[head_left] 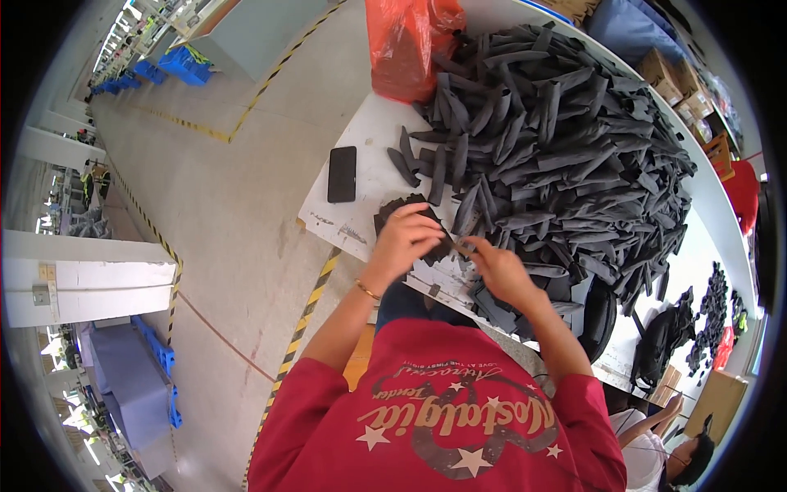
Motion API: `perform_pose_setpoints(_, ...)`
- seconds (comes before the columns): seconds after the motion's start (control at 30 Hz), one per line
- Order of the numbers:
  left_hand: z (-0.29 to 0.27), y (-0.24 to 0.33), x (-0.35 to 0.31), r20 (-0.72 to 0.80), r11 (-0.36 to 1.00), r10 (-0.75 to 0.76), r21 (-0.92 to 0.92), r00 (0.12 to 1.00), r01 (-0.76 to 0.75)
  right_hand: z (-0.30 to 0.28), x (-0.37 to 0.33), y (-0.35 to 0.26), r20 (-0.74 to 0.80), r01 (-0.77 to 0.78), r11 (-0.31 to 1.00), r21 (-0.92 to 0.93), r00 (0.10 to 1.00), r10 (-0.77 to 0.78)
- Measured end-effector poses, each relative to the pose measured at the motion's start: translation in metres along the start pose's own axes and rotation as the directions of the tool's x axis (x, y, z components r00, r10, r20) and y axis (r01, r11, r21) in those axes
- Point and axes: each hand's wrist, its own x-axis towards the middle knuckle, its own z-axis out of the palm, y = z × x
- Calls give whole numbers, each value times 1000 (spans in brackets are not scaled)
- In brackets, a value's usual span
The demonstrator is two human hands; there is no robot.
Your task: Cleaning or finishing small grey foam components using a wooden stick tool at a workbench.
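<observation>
Bundle [391, 210] held down at table's [375, 160] edge

Dark and seemingly made of stacked pieces, the bundle lies on the near left part of the white table, close to the rim, partly hidden by the hands. What could go wrong, I judge, is a slip: with the rim so near, an uneven pull from the right could skew the pieces or tip some over the edge, should the left press too lightly. Loose strips [402, 164] just beyond could also get mixed in if the bundle were pushed away from the body.

The left hand [406, 238] lies over the bundle, fingers bent and slightly apart, touching its top; its thumb is hidden, so I cannot tell whether it grips or only presses. The right hand [500, 269] is at the bundle's right side, thumb and forefinger close together; something narrow shows at their tips, but I cannot tell whether they are clamped on it.

Beyond the hands, a large pile [566, 156] of dark grey strips covers much of the table. A phone [342, 174] lies to the left, and a red bag [407, 53] stands at the far side, touching the pile. Another person [648, 447] is at lower right.
</observation>
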Motion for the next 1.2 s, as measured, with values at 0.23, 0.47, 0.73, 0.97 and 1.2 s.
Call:
perform_pose_setpoints(0.23, 22, 2, -19, -249, 397, -615, -918, 748, 20, 48, -9, -7, 6, -142, 868, 477, 987, 158)
perform_pose_setpoints(0.47, 48, -9, 18, 194, -223, -751, -974, 631, 35, 100, 27, -29, -369, -152, 920, 361, 883, 291)
perform_pose_setpoints(0.73, 17, -45, 59, 290, -192, -822, -951, 490, 242, 134, 21, -46, -429, -320, 900, 295, 798, 424)
perform_pose_setpoints(0.97, 26, -64, 53, 479, -283, -731, -860, 486, 424, 118, -40, -86, -296, -463, 835, 296, 787, 541)
perform_pose_setpoints(1.2, 14, -59, 71, 363, -248, -801, -925, 476, 289, 117, -36, -100, -379, -476, 779, 408, 688, 619)
